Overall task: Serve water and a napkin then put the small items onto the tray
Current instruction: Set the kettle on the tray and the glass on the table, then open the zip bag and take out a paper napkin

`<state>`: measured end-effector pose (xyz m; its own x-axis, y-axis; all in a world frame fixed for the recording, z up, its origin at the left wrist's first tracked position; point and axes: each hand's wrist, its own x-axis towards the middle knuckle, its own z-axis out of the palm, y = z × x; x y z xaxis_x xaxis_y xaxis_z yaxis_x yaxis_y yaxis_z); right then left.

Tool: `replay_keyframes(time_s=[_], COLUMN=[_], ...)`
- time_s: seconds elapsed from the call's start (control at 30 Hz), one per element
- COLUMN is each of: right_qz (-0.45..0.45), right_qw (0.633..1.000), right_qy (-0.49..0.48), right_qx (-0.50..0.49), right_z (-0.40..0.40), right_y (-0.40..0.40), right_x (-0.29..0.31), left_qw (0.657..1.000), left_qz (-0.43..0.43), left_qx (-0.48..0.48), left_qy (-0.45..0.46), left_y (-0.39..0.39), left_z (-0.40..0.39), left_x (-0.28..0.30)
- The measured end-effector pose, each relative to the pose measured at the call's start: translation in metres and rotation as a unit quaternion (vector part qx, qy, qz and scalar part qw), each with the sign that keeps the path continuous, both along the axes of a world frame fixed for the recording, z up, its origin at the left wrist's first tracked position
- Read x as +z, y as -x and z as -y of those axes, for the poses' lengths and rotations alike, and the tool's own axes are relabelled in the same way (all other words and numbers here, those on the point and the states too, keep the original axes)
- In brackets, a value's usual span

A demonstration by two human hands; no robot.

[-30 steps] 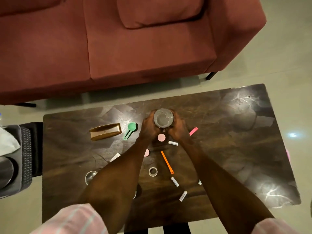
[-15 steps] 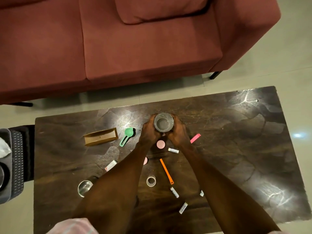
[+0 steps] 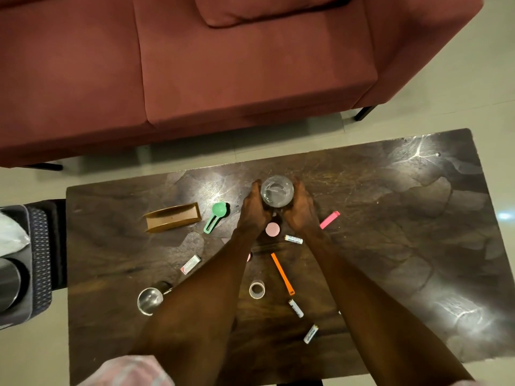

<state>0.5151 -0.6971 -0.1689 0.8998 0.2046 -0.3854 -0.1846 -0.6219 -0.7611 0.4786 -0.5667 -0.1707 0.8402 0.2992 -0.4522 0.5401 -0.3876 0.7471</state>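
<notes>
A clear glass of water [image 3: 277, 190] stands near the far edge of the dark table [image 3: 390, 232]. My left hand [image 3: 255, 210] grips its left side and my right hand [image 3: 299, 210] grips its right side. Small items lie scattered nearer me: a green scoop [image 3: 215, 215], a pink round cap [image 3: 272, 229], a pink clip [image 3: 329, 219], an orange stick [image 3: 282, 273], a tape roll [image 3: 257, 289], three small batteries [image 3: 293, 239] [image 3: 296, 308] [image 3: 311, 334], an eraser [image 3: 190, 264] and a metal spoon [image 3: 150, 300]. A brown tray [image 3: 172, 217] sits at the left.
A red sofa [image 3: 223, 65] runs along the far side of the table. At the left edge stands a dark basket [image 3: 39, 263] with a white napkin [image 3: 11, 235] and a steel vessel [image 3: 7, 282] in it. Pale floor surrounds the table.
Both hands keep hold of the glass, which stays at the same spot on the table. The view has shifted, showing less of the basket at the left.
</notes>
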Motion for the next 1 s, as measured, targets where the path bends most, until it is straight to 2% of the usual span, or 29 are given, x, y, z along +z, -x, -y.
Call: replay_keyframes(time_s=[0.1,0.27,0.6,0.87,1.0], right_qz=[0.008,0.033,0.084,0.092,0.095], right_qw=[0.999,0.997,0.991,0.992,0.995], right_qy=[0.014,0.03,0.025,0.001,-0.002], right_qx=[-0.046,-0.065,-0.104,-0.088,-0.04], right_z=[0.001,0.0,-0.029,-0.077,-0.106], right_y=[0.009,0.035,0.11,0.171,0.192], right_x=[0.004,0.025,0.077,0.145,0.18], left_qw=[1.0,0.999,0.999,0.998,0.994], left_qz=[0.0,-0.025,0.001,0.034,0.056], left_qx=[0.023,0.039,0.019,0.007,0.019], left_qy=[-0.003,-0.01,-0.032,-0.061,-0.087], left_y=[0.017,0.055,0.133,0.204,0.23], left_z=[0.001,-0.002,-0.039,-0.089,-0.107], left_x=[0.003,0.015,0.065,0.125,0.161])
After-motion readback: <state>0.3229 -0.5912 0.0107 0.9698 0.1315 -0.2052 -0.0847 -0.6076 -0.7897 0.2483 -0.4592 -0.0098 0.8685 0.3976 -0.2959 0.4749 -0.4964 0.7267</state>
